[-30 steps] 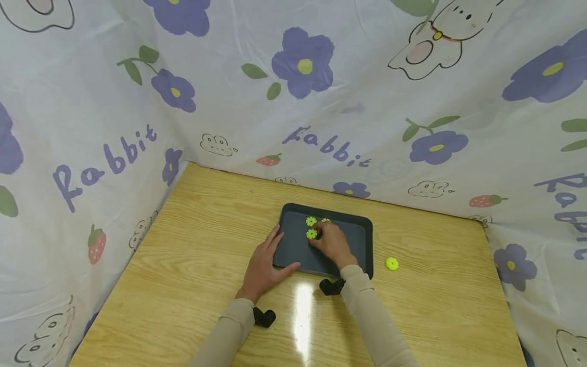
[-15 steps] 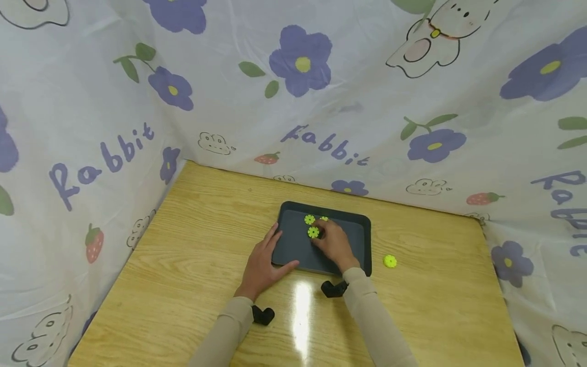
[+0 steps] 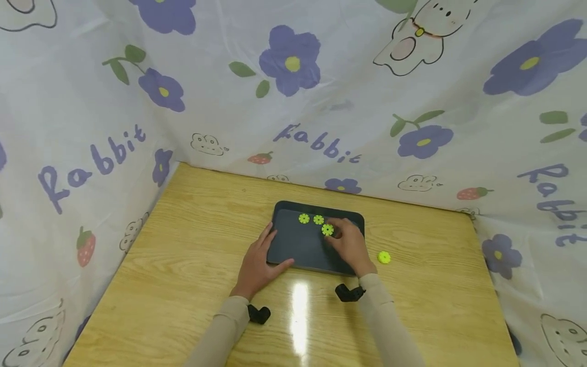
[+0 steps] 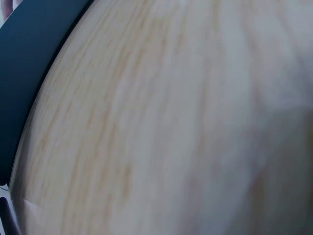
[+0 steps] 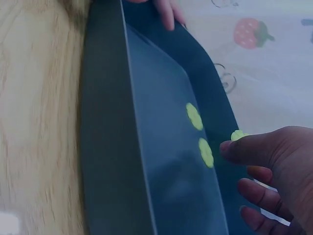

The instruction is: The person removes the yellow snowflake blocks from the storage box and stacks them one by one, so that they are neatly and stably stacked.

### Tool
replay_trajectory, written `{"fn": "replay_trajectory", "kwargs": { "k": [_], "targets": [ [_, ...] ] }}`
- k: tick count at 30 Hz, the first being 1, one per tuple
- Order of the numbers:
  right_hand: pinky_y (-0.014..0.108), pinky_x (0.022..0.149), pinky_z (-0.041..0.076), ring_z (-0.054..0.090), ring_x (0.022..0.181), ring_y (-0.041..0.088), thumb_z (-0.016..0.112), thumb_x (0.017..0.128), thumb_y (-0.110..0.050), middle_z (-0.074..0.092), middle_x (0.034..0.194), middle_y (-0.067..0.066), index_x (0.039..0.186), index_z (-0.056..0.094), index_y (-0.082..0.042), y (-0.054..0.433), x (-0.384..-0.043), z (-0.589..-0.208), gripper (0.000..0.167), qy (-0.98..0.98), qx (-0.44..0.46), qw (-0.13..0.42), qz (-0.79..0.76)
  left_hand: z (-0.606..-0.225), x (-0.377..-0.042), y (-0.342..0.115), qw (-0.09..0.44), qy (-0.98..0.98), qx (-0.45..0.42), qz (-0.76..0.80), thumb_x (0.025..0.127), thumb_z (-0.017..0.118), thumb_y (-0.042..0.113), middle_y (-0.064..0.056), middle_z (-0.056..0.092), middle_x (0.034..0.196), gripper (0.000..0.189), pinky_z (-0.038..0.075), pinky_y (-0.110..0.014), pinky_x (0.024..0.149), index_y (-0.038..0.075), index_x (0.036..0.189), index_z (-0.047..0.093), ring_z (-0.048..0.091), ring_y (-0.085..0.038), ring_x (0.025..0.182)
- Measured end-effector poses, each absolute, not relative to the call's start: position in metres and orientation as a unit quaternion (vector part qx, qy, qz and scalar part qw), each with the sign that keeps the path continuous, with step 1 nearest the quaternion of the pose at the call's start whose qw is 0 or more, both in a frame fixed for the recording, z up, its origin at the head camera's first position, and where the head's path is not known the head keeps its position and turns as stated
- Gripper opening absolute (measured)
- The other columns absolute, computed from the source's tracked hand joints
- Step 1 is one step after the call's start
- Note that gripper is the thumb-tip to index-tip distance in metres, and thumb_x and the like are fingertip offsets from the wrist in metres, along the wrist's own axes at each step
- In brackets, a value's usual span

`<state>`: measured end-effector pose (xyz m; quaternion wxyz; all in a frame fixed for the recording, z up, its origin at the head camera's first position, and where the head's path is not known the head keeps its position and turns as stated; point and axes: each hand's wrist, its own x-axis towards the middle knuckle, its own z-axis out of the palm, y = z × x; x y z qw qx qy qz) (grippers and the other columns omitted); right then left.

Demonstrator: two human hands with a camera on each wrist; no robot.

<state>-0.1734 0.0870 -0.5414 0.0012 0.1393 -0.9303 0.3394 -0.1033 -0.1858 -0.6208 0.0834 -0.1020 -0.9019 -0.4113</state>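
In the head view, a dark rectangular tray (image 3: pixel 295 247) stands on the wooden table. Two yellow-green, notched flower-shaped discs (image 3: pixel 304 218) lie in it near the back rim, side by side. My right hand (image 3: pixel 350 246) pinches another such disc (image 3: pixel 327 230) between thumb and fingertips, tilted above the tray floor; in the right wrist view the thumb mostly hides this disc (image 5: pixel 238 134). My left hand (image 3: pixel 256 265) rests at the tray's left front corner, fingers straight along the left side and thumb along the front edge. The left wrist view catches only the tray's side (image 4: pixel 34 73) and table.
Right of the tray, a brighter yellow flower-shaped piece (image 3: pixel 383 257) lies on the table (image 3: pixel 206 219). A patterned cloth (image 3: pixel 220 102) hangs behind and along both sides of the table. Black camera mounts (image 3: pixel 259 314) project from both wrists.
My right hand has moved right along the tray with the pinched disc, uncovering the second lying disc. The left hand keeps its place on the tray. The head view has shifted slightly.
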Motion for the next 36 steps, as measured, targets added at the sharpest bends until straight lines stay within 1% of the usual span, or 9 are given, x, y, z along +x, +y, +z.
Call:
{"fn": "replay_trajectory", "kwargs": {
  "k": [5, 10, 13, 16, 23, 29, 36],
  "targets": [
    [0.041, 0.068, 0.059, 0.066, 0.079, 0.022, 0.084, 0.088, -0.008, 0.065, 0.101, 0.01, 0.128, 0.071, -0.005, 0.107, -0.169, -0.538, 0.042, -0.931, 0.121, 0.011, 0.344, -0.622, -0.104, -0.186, 0.073, -0.904, -0.096, -0.409, 0.088, 0.074, 0.064, 0.01, 0.016, 0.172, 0.095, 0.035, -0.058, 0.118, 0.013, 0.161, 0.039, 0.038, -0.033, 0.149],
    [0.043, 0.066, 0.059, 0.068, 0.078, 0.026, 0.083, 0.088, -0.007, 0.064, 0.103, 0.014, 0.128, 0.07, -0.002, 0.125, -0.165, -0.533, 0.042, -0.929, 0.117, 0.031, 0.35, -0.622, -0.104, -0.188, 0.073, -0.907, -0.091, -0.405, 0.088, 0.073, 0.065, 0.014, 0.014, 0.172, 0.096, 0.035, -0.059, 0.118, 0.014, 0.161, 0.038, 0.037, -0.033, 0.149],
    [0.044, 0.064, 0.059, 0.069, 0.08, 0.029, 0.083, 0.089, -0.007, 0.065, 0.102, 0.016, 0.128, 0.07, 0.0, 0.137, -0.162, -0.531, 0.042, -0.93, 0.109, 0.047, 0.348, -0.623, -0.105, -0.189, 0.076, -0.907, -0.092, -0.403, 0.088, 0.073, 0.065, 0.013, 0.015, 0.172, 0.096, 0.035, -0.059, 0.118, 0.014, 0.161, 0.038, 0.038, -0.033, 0.149],
    [0.045, 0.064, 0.059, 0.07, 0.083, 0.032, 0.082, 0.089, -0.007, 0.065, 0.103, 0.018, 0.129, 0.069, 0.001, 0.15, -0.158, -0.531, 0.043, -0.932, 0.091, 0.05, 0.347, -0.623, -0.104, -0.187, 0.077, -0.908, -0.094, -0.402, 0.088, 0.073, 0.065, 0.011, 0.016, 0.172, 0.096, 0.035, -0.059, 0.117, 0.013, 0.161, 0.039, 0.038, -0.033, 0.148],
    [0.046, 0.066, 0.059, 0.069, 0.087, 0.034, 0.079, 0.094, -0.013, 0.064, 0.109, 0.021, 0.134, 0.066, 0.0, 0.18, -0.149, -0.541, 0.044, -0.939, 0.048, 0.058, 0.335, -0.623, -0.104, -0.185, 0.078, -0.904, -0.095, -0.409, 0.088, 0.074, 0.064, 0.01, 0.018, 0.172, 0.096, 0.035, -0.06, 0.117, 0.011, 0.16, 0.04, 0.04, -0.034, 0.147],
    [0.05, 0.07, 0.059, 0.069, 0.09, 0.036, 0.078, 0.094, -0.013, 0.064, 0.11, 0.022, 0.134, 0.066, 0.0, 0.204, -0.136, -0.554, 0.043, -0.946, 0.015, 0.044, 0.32, -0.624, -0.103, -0.185, 0.071, -0.905, -0.094, -0.408, 0.088, 0.073, 0.065, 0.01, 0.017, 0.172, 0.096, 0.035, -0.06, 0.118, 0.011, 0.161, 0.039, 0.038, -0.034, 0.148],
    [0.051, 0.073, 0.059, 0.067, 0.095, 0.039, 0.076, 0.096, -0.012, 0.063, 0.113, 0.025, 0.135, 0.065, 0.001, 0.228, -0.126, -0.564, 0.043, -0.946, -0.016, 0.03, 0.321, -0.624, -0.105, -0.186, 0.074, -0.906, -0.098, -0.405, 0.089, 0.072, 0.065, 0.009, 0.017, 0.172, 0.095, 0.035, -0.06, 0.117, 0.013, 0.161, 0.039, 0.039, -0.034, 0.148]
  ]
}}
